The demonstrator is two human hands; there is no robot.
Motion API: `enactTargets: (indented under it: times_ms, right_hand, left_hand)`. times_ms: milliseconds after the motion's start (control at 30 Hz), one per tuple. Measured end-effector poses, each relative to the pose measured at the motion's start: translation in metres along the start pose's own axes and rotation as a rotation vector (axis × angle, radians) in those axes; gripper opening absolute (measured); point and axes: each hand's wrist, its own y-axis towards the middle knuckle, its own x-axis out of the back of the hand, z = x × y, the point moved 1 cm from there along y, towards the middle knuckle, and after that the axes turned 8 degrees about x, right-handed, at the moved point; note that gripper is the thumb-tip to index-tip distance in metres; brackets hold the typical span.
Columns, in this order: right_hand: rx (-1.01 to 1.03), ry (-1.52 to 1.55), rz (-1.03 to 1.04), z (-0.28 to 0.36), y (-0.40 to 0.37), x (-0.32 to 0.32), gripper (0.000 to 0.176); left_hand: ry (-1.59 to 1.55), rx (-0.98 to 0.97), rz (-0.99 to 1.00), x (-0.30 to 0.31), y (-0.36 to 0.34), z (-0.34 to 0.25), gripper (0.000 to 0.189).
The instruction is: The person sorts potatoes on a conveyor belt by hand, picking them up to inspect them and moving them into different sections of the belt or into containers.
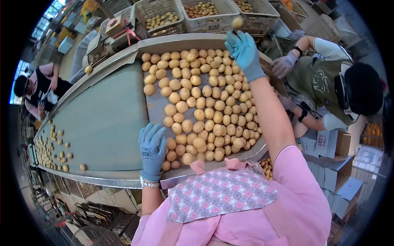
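Many round, yellow-tan potatoes (198, 114) lie in a loose layer on the grey sorting tray (155, 105) in front of me. My left hand (152, 151), in a blue glove, rests at the tray's near left corner, fingers stretched forward beside the outermost potatoes. My right hand (245, 51), gloved too, reaches across to the far rim with its fingers apart. Just beyond those fingertips, a single blurred potato (237, 23) shows in the air in front of the crates.
A green conveyor belt (98, 119) runs left from the tray, with potatoes (53, 149) at its far end. Crates of potatoes (201, 20) stand behind the far rim. A co-worker (328, 82) is close on the right, another (41, 88) far left. Cardboard boxes (334, 164) stand at right.
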Motion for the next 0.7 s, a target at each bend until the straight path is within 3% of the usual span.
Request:
enactTargets:
  times_ms: [67, 100, 200, 267, 300, 333, 433, 567, 700]
  right_hand:
    - [0.06, -0.241, -0.057, -0.008, 0.009, -0.033, 0.047]
    - [0.061, -0.479, 0.053, -0.041, 0.009, -0.027, 0.051]
    - [0.616, -1.441, 0.283, -0.142, -0.071, -0.065, 0.035]
    - [0.577, -1.659, 0.489, -0.158, -0.143, -0.093, 0.054]
    - [0.741, -1.853, 0.581, -0.163, -0.161, -0.099, 0.052]
    - [0.752, -1.615, 0.685, -0.139, -0.182, -0.108, 0.05]
    - [0.596, -1.472, 0.981, -0.132, -0.221, -0.078, 0.056]
    - [0.513, -1.49, 0.978, -0.069, -0.259, -0.038, 0.061]
    - [0.37, -1.577, 1.071, -0.034, -0.275, 0.002, 0.067]
  left_hand:
    - [0.056, 0.005, -0.008, 0.003, 0.002, -0.001, 0.037]
    - [0.078, 0.01, -0.008, 0.003, 0.001, -0.001, 0.037]
    - [0.043, 0.042, -0.05, 0.003, 0.002, 0.0, 0.038]
    - [0.056, 0.051, -0.071, 0.005, 0.004, 0.001, 0.039]
    - [0.04, 0.066, -0.078, 0.005, 0.005, 0.003, 0.039]
    - [0.023, 0.085, -0.085, 0.005, 0.006, 0.006, 0.04]
    - [0.019, 0.105, -0.085, 0.008, 0.004, 0.007, 0.041]
    - [0.015, 0.109, -0.094, 0.004, 0.003, 0.009, 0.044]
    - [-0.06, -0.084, 0.268, 0.008, 0.012, -0.023, 0.057]
